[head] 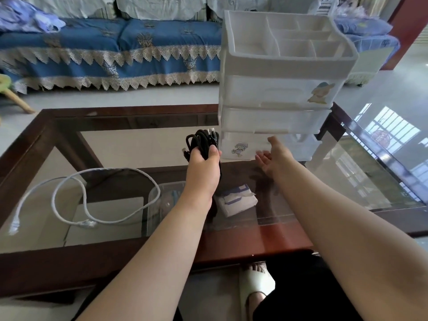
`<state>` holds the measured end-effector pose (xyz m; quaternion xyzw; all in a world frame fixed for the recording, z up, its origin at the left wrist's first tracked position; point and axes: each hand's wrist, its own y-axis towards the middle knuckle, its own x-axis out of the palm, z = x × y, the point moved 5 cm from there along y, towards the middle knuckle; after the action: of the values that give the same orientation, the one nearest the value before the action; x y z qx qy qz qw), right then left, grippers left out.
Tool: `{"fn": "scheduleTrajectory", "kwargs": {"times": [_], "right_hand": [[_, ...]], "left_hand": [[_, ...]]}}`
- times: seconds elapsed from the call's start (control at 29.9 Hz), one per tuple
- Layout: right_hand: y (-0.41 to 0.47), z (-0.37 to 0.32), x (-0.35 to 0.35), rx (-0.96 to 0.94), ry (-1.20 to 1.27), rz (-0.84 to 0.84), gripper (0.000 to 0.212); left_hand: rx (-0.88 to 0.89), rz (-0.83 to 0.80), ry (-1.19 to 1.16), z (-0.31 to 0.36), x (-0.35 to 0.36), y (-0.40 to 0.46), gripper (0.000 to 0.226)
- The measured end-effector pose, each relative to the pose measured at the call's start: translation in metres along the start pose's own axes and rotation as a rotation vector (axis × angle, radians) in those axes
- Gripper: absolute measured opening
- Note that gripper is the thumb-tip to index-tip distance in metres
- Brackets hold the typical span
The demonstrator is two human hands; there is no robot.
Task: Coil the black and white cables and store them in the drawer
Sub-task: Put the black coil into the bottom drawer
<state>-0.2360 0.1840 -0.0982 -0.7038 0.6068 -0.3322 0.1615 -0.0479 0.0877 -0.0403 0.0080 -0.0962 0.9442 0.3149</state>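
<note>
The lowest drawer (268,147) of the white plastic drawer unit (278,89) was hard to read: its clear front blurred into the glass behind it, and whether it stood pulled out a little could not be told. The left hand (203,162) hid the middle of the black cable (201,141), so only the top of the bundle and one plug at its left side showed, while a dark strand below the wrist merged with its reflection in the glass. The fingers of that hand were clamped around the black cable, which was gathered into a bundle standing roughly upright, its loops and plug ends pointing up and away from the person, just left of the lowest drawer. The right hand (275,156) hovered in front of that drawer with its fingers apart and nothing in them. The white cable (92,198) lay uncoiled in one wide loose loop near the counter's (254,242) front left corner, well apart from the black cable, its long axis running left to right and both plugs resting toward the near edge. Under the glass sat a clear plastic box (164,200) and a folded blue and white packet (238,200). The drawer unit stood at the counter's far right, and a sofa with a blue cover (111,49) lay beyond the far edge.
</note>
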Motion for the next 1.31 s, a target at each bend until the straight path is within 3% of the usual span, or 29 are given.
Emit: {"fn": "scheduleTrajectory", "kwargs": {"times": [0.13,0.17,0.3,0.37,0.5,0.6,0.67,0.74,0.9,1.0,1.07,1.17,1.24,1.31], "right_hand": [[-0.016,-0.004,-0.011,0.040,-0.373,-0.095,0.050],[-0.021,-0.007,-0.013,-0.022,-0.505,-0.085,0.050],[-0.039,-0.044,-0.017,-0.779,-1.137,0.213,0.044],[-0.044,-0.057,-0.006,-0.980,-1.318,0.241,0.040],[-0.022,-0.065,0.009,-0.779,-1.560,0.140,0.033],[-0.012,-0.075,0.015,-0.715,-1.626,0.104,0.016],[-0.011,-0.079,0.020,-0.668,-1.655,0.045,0.018],[-0.014,-0.076,0.024,-0.581,-1.702,-0.050,0.034],[-0.029,-0.060,0.009,-0.161,-1.736,-0.345,0.100],[-0.038,-0.062,0.009,-0.176,-1.759,-0.400,0.099],[-0.040,-0.065,0.012,-0.272,-1.646,-0.383,0.070],[-0.052,-0.070,0.019,-0.450,-1.189,-0.408,0.030],[-0.065,-0.068,0.016,-0.549,-1.086,-0.525,0.059],[-0.082,-0.060,0.009,-0.779,-1.373,-0.606,0.090]], "left_hand": [[0.015,0.010,0.043,0.002,-0.003,0.000,0.016],[0.022,0.009,0.058,0.002,-0.003,-0.001,0.016],[0.040,-0.009,0.119,0.002,-0.001,-0.003,0.023],[0.050,-0.019,0.147,0.002,-0.001,-0.003,0.029],[0.047,-0.026,0.220,-0.001,-0.001,-0.002,0.035],[0.038,-0.047,0.264,-0.003,0.001,-0.001,0.034],[0.040,-0.053,0.285,-0.003,0.001,0.002,0.034],[0.046,-0.052,0.295,-0.002,0.000,0.003,0.036],[0.089,-0.067,0.360,-0.003,0.003,-0.002,0.039],[0.162,-0.079,0.447,-0.001,0.004,-0.005,0.040],[0.238,-0.086,0.531,0.002,0.006,-0.007,0.036],[0.382,-0.188,0.634,0.005,0.015,-0.014,0.032],[0.463,-0.321,0.712,0.007,0.025,-0.019,0.033],[0.543,-0.402,0.797,0.010,0.029,-0.025,0.034]]}}
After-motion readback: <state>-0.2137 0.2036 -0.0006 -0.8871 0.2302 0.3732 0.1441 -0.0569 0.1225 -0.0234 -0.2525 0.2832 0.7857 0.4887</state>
